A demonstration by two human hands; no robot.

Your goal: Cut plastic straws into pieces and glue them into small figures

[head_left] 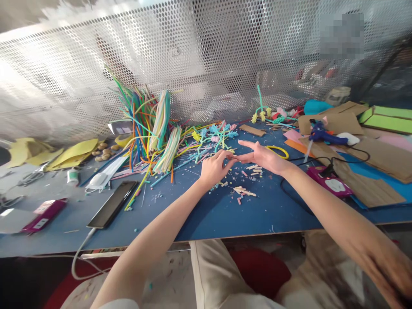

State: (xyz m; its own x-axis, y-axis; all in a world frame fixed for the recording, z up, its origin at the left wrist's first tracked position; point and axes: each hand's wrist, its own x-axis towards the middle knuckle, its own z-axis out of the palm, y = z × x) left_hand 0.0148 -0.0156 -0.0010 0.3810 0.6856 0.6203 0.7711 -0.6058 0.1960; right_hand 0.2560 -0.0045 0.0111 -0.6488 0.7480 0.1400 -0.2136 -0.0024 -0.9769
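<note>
My left hand (215,168) is over the blue table with its fingers pinched together, meeting the fingertips of my right hand. Whatever sits between those fingertips, if anything, is too small to make out. My right hand (266,159) has its palm turned up and its fingers stretched out. Just below the hands lies a cream-coloured fuzzy cut piece (243,191), with short cream pipe cleaner bits (255,170) near my right hand. Behind the hands are blue, pink and green branched pipe cleaner shapes (222,134). A yellow ring handle (279,151) shows beyond my right wrist.
Long coloured pipe cleaners (138,124) stand in a bundle at the back left. A phone (113,204) on a white cable lies left. At right are a blue glue gun (325,133), a magenta box (328,182), black cords and cardboard (383,154). A perforated metal screen (180,51) closes the back.
</note>
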